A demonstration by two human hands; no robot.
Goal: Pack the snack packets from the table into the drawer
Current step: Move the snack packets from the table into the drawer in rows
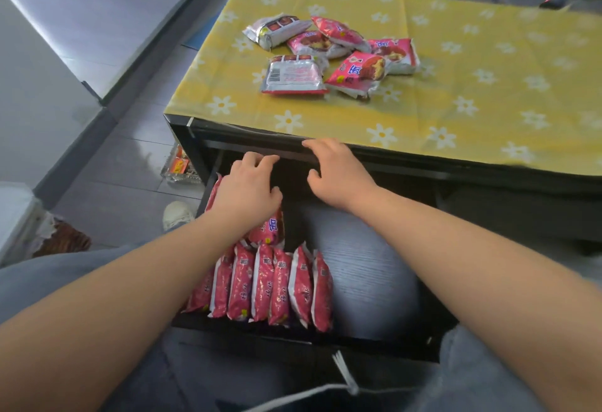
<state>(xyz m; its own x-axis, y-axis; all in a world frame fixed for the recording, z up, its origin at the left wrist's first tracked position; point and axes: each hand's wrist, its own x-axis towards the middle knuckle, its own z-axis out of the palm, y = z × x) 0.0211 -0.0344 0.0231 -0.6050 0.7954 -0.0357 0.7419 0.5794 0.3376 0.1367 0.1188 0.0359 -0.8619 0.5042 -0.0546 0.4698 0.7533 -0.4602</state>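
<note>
My left hand (249, 191) has its fingers spread loosely, pressing down on a pink packet (267, 230) at the back of the drawer (365, 281), holding nothing. My right hand (337, 172) is empty too, fingers curled apart, the tips touching the dark table edge (407, 154). Below the left wrist a row of packets (270, 284) stands on edge along the drawer's left side; the right half is bare. Six more packets (329, 53) lie in a loose heap on the yellow flowered cloth (472, 85), some overlapping. I judge them light, crinkly and slippery, the contents probably brittle, so I'd pinch each across its flat middle rather than by the crimped ends, gently.
</note>
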